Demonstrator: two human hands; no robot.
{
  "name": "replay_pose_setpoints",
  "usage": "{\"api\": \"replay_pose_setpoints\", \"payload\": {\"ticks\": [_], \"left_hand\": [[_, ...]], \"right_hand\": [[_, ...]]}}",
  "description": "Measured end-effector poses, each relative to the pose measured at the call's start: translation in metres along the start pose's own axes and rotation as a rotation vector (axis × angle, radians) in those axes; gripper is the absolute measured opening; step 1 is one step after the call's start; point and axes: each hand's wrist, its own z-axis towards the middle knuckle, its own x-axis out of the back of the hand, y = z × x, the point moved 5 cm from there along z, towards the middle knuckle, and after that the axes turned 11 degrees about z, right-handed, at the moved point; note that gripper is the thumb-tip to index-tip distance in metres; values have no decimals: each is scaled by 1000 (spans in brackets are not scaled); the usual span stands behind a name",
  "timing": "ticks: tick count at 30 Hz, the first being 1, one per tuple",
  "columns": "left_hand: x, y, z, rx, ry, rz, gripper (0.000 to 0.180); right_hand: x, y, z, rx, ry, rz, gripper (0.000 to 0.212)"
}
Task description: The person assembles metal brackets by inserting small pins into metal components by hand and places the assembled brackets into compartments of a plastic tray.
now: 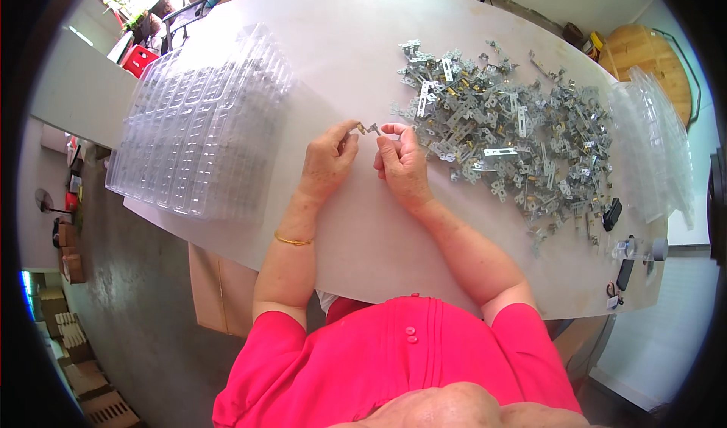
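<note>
Over the middle of the white table, my left hand and my right hand face each other, both closed in a pinch. Between their fingertips is a small metal part, grey with a brass-coloured piece at its left end; each hand grips one end. Its exact kind is too small to make out. Just right of my right hand spreads a large heap of loose metal parts, grey brackets and strips with some brass bits. To the left rises a stack of clear plastic trays with rows of compartments.
More clear plastic trays stand at the table's right end. Near them lie a black object and a clear bottle with a grey cap. A cardboard box sits below the table's left edge. The white table has a curved far edge.
</note>
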Motion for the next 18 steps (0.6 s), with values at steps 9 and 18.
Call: {"api": "replay_pose_setpoints", "payload": {"ticks": [9, 18], "left_hand": [[8, 16, -7, -270, 17, 159, 24], [0, 20, -14, -372, 62, 136, 24]], "right_hand": [[-5, 5, 0, -15, -60, -36, 24], [11, 4, -9, 195, 95, -118, 11]]}}
